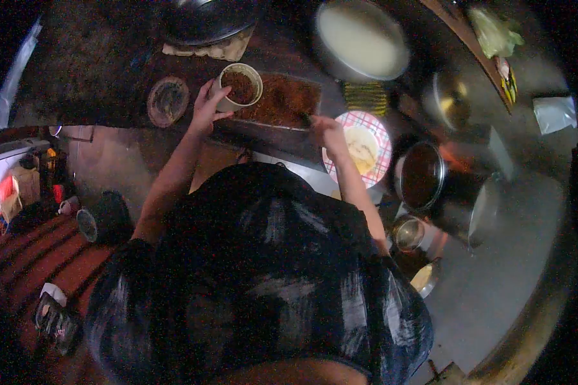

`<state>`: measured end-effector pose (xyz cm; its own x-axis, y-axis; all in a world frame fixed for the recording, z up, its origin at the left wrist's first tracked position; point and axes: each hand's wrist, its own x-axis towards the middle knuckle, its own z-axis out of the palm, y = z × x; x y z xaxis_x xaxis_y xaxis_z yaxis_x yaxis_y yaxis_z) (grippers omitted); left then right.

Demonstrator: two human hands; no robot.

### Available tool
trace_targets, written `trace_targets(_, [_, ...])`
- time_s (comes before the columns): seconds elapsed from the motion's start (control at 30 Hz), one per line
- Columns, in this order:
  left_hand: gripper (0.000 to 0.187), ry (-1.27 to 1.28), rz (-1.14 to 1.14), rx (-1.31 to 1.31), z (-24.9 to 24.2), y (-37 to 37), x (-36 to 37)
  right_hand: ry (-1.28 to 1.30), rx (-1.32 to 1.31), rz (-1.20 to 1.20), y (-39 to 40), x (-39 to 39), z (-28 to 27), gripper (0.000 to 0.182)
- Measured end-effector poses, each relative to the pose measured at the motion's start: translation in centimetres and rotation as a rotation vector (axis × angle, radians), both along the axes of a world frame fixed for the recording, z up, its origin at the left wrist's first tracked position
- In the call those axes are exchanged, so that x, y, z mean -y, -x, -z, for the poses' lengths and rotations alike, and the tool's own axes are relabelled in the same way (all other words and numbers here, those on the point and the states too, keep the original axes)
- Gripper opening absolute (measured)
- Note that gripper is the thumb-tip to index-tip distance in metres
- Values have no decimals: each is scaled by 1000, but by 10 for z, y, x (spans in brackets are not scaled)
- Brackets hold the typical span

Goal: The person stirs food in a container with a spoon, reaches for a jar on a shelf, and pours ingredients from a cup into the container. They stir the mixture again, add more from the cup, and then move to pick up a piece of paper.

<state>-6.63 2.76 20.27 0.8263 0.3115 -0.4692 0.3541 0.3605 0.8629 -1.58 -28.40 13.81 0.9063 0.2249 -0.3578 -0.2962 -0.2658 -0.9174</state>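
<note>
My left hand (207,110) is wrapped around a pale round tub (223,101), tilted so that the dark brown crumbly stuff (239,86) inside shows. Beside it lies a flat rectangular tray (321,96) spread with reddish-brown crumbs (282,96). Over the tray's right end, my right hand (331,136) is closed. A small dark tip pokes out near its fingers, too indistinct to name. Just right of that hand sits a plate with a red-checked rim (382,138), bearing something pale and yellowish (364,154).
A round lid-like disc (168,101) lies left of the tub. Behind stand a dark wok (205,22) on cardboard and a large basin of whitish liquid (359,42). On the right are a pot with dark contents (422,174), a metal bowl (453,99) and a plastic bag (555,115).
</note>
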Motion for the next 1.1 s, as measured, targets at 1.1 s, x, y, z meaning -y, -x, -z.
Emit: trace_targets(1.1, [58, 175, 22, 66, -2, -5, 4, 284, 236, -263, -18, -5, 31, 20])
